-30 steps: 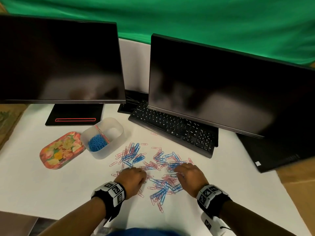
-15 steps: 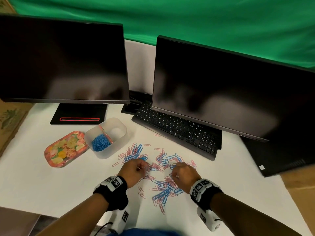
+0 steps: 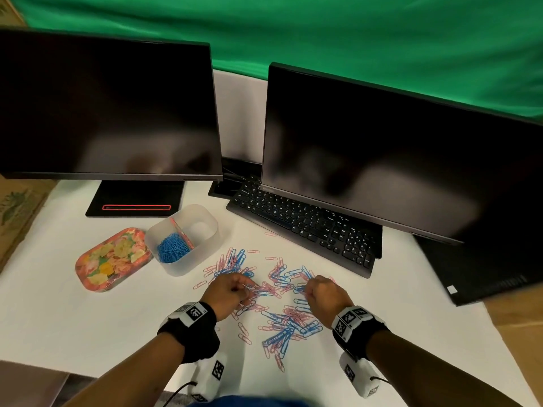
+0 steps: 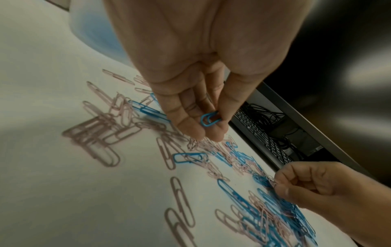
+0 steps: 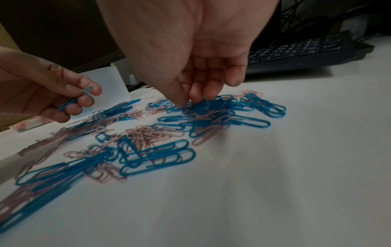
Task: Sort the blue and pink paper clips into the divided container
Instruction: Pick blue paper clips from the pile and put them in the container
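Blue and pink paper clips (image 3: pixel 279 292) lie mixed in a loose pile on the white table. My left hand (image 3: pixel 245 286) hovers over the pile's left part and pinches one blue paper clip (image 4: pixel 210 119) between thumb and fingers. My right hand (image 5: pixel 188 100) reaches down into the pile's right part, thumb and fingertips closed on a clip whose colour I cannot tell. The translucent divided container (image 3: pixel 179 267) stands left of the pile, with a heap of blue clips (image 3: pixel 172 251) in its left compartment.
A flowered tin (image 3: pixel 113 258) lies left of the container. A black keyboard (image 3: pixel 305 227) runs behind the pile under the right monitor (image 3: pixel 396 154). The left monitor (image 3: pixel 108 107) and its stand base (image 3: pixel 135 202) are behind the container.
Both hands lay spread over the pile a second ago. Their fingers have now drawn together, and the left hand has come up a little with a blue clip.
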A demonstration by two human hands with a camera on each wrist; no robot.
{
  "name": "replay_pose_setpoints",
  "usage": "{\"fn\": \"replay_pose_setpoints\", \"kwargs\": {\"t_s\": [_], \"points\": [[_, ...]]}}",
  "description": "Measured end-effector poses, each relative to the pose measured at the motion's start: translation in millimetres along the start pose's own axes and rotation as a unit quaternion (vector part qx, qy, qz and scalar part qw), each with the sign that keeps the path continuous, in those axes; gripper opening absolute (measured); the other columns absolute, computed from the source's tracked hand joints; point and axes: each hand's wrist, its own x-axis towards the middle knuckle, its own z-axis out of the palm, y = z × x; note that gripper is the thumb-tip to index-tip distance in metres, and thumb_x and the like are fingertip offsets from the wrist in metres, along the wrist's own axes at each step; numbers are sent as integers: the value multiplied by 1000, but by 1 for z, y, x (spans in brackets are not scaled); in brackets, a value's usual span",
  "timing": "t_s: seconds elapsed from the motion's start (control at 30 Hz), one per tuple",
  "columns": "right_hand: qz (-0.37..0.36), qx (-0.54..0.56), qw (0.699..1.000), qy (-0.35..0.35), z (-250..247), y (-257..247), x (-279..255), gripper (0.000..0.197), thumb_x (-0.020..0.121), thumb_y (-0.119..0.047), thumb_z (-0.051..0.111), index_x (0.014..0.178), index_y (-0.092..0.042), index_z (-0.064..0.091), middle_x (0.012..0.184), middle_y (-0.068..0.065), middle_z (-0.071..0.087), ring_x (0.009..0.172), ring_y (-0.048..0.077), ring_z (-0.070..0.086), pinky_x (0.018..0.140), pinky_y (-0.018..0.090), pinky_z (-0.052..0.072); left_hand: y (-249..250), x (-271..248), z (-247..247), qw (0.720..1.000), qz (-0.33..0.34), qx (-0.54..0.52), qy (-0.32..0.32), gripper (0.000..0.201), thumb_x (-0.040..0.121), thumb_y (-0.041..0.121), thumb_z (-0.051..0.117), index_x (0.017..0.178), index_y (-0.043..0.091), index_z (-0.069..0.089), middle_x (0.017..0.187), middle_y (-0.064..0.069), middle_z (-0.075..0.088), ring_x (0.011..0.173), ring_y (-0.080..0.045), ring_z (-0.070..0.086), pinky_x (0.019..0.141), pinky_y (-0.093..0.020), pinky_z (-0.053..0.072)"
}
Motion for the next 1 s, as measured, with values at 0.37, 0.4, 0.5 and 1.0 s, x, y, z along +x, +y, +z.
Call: {"fn": "replay_pose_setpoints", "kwargs": {"t_s": [0.37, 0.4, 0.5, 1.0], "points": [[-82, -63, 995, -8, 0, -4, -6, 36, 89, -9, 50, 123, -21, 55, 123, 0, 57, 113, 20, 52, 98, 29, 42, 6, 5, 2, 998, -14, -57, -9, 30, 88, -14, 45, 103, 6, 60, 82, -13, 69, 69, -23, 64, 64, -30, 53], [-93, -64, 993, -24, 2, -7, -5, 37, 89, -7, 50, 123, -20, 56, 123, 1, 58, 115, 21, 52, 98, 29, 42, 7, 5, 3, 995, -28, -98, -15, 29, 88, -15, 44, 104, 4, 60, 82, -15, 68, 70, -25, 64, 64, -30, 54], [-84, -66, 993, -58, 3, -14, 0, 36, 89, -3, 47, 120, -18, 58, 121, 3, 59, 114, 23, 54, 91, 26, 42, 10, 8, 2, 983, -59, -172, -27, 23, 90, -9, 48, 103, 4, 61, 83, -15, 68, 75, -29, 65, 69, -34, 54], [-38, 18, 999, -16, -5, -13, 5, 22, 90, -16, 45, 96, -15, 66, 102, 4, 58, 98, 22, 55, 82, 32, 50, -1, 16, 32, 875, 156, 457, -13, 26, 92, 22, 50, 110, 28, 69, 115, 1, 57, 106, -21, 59, 84, -26, 45]]}}
